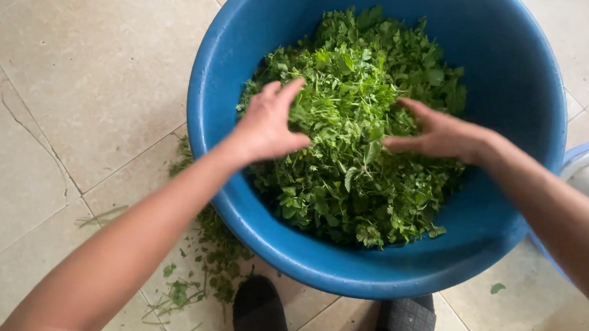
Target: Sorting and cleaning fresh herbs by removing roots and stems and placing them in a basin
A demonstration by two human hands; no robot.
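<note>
1. Beige floor tiles [87, 68], cracked at the left, are lying under a big round blue plastic tub [522, 78].
2. Your left hand [268, 123] and right hand [442, 136] are resting, fingers spread and loose, gripping nothing, on the heap of small green leafy sprigs [350, 155] filling the tub.
3. Those greens are looking light, soft and springy; you are likely best scooping from both sides.
4. No packages, labels or signs are showing; stray leaves [216, 250] are lying beside dark slippers [260, 315].

Both forearms are bare to the frame's edge, with no sleeves; the left hand [268, 123] and right hand [442, 136] wear no gloves or rings. Dark slip-on shoes [260, 315] cover the feet.
</note>
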